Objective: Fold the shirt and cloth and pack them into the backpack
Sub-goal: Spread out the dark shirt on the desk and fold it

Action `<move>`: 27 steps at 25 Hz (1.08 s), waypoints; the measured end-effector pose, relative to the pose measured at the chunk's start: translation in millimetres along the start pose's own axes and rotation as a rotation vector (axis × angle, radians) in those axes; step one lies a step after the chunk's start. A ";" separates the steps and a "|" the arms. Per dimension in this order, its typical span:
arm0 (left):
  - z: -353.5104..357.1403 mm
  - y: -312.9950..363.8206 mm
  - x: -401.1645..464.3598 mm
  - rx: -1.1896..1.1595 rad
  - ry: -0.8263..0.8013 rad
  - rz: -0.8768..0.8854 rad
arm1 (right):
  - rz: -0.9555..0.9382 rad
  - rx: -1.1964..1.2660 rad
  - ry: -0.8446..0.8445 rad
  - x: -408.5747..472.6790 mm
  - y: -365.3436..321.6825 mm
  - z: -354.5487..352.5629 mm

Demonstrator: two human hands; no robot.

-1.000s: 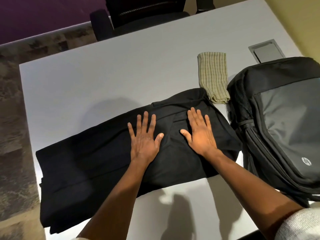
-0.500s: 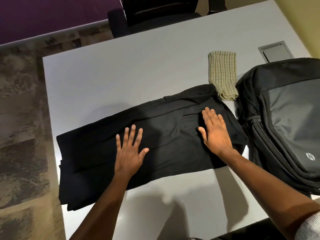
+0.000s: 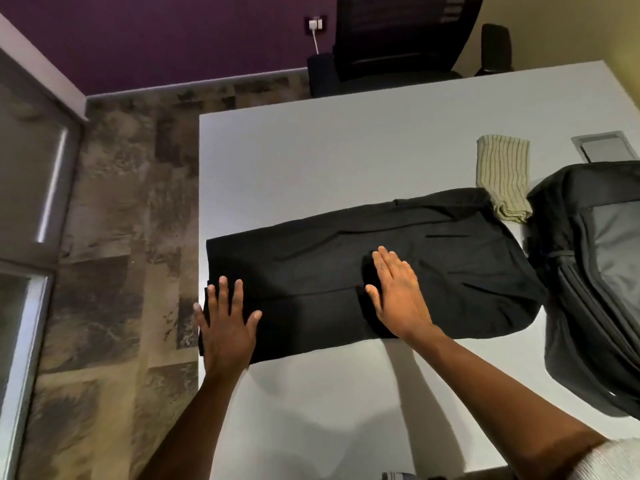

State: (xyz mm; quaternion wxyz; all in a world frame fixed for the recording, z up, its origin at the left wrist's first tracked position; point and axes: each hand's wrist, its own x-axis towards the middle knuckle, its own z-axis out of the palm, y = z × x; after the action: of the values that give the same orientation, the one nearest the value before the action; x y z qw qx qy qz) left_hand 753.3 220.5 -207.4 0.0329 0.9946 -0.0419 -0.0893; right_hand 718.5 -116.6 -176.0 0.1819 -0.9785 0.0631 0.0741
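My left hand (image 3: 227,332) lies flat, fingers spread, on the left end of the folded black shirt (image 3: 363,271) on the white desk (image 3: 346,157). My right hand (image 3: 398,296) presses its middle, fingers straight. The striped olive cloth (image 3: 504,180) and black backpack (image 3: 595,271) lie right.

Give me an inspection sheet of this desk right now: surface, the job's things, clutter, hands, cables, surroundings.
Surface: white table; grey hatch at the far right.
Job's things: black shirt folded into a long band, lying flat; striped cloth folded beside its far end; backpack lying at the right.
Clutter: nothing seen.
Hands: left hand flat on the shirt's left end; right hand flat on its middle.
Cables: white cable hanging from a wall plug.
Surroundings: office chair, purple wall, patterned floor.
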 end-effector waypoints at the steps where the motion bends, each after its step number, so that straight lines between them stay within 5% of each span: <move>1: -2.7 -7.0 1.7 -0.025 0.015 -0.074 | -0.020 0.009 -0.016 3.1 -15.7 2.4; 10: -24.0 -33.2 18.0 -0.295 0.015 -0.288 | -0.104 0.003 -0.117 20.1 -102.3 28.2; 22: -24.1 -30.3 47.4 -0.700 -0.078 -0.591 | -0.001 -0.145 -0.274 27.2 -98.2 47.4; 27: -23.1 -29.7 49.2 -0.617 -0.142 -0.596 | -0.008 -0.196 -0.308 24.4 -96.0 52.0</move>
State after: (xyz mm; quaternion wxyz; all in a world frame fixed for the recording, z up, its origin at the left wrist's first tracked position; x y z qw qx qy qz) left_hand 808.0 247.0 -195.5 0.2986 0.8981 0.2734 -0.1716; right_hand 750.5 -11.1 -194.8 0.0934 -0.9689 0.0229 0.2280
